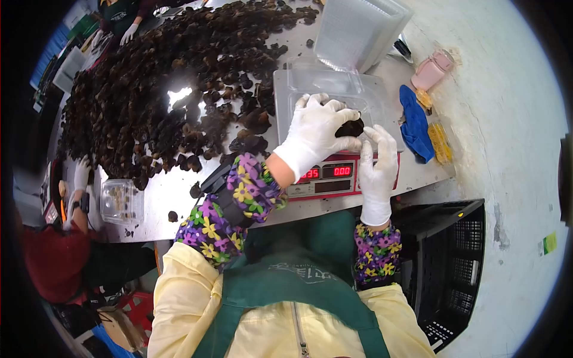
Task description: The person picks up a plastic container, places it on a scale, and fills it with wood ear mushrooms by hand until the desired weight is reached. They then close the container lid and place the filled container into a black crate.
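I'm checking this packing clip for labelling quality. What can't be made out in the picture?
Head view only:
- Inside of the clear tray on the scale: mostly hidden by the left hand.
- The dark piece: largely covered by the left hand's fingers.
- Right hand: whether it grips anything cannot be told.
- Scale's left display: partly hidden by the wrist.
- Co-workers' small box: contents too small.

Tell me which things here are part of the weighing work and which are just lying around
In use: left hand, right hand, dark mushroom piece, clear tray, scale, mushroom pile.
Lying about: blue cloth, pink bottle, black crate, stacked trays.
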`<control>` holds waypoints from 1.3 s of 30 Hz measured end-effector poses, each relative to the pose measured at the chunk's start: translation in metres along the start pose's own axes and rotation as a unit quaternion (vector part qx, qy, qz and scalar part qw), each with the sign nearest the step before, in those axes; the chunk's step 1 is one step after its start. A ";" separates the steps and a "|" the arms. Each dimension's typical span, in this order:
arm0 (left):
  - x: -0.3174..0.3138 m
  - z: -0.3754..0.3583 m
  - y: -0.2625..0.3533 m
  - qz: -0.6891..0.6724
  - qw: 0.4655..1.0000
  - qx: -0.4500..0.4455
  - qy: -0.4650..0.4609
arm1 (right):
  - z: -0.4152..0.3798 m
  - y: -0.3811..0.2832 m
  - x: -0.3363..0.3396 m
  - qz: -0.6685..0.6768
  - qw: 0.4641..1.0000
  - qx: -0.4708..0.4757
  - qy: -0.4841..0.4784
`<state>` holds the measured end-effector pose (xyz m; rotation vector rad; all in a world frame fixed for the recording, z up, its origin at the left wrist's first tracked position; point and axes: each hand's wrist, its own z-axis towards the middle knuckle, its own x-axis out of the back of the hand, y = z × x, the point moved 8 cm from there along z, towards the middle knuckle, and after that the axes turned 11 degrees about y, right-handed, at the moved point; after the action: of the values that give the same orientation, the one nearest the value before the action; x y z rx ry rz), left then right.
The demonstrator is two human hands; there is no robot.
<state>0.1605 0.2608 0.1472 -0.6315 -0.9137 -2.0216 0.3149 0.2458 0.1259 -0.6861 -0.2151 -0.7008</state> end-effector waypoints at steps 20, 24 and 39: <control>0.105 -0.194 -0.149 0.151 0.958 0.187 0.154 | -0.083 -0.100 -0.003 0.180 0.977 0.091 -0.068; 0.141 -0.228 -0.180 0.171 0.936 0.249 0.182 | -0.111 -0.125 -0.038 0.210 0.954 0.079 -0.198; 0.134 -0.248 -0.136 0.243 0.919 0.289 0.112 | -0.126 -0.162 -0.173 0.104 0.946 0.130 -0.280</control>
<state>-0.0521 0.0595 0.0367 -0.2494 -1.0286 -1.2606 0.0730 0.1641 0.0420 -0.6289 -0.7347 -0.2525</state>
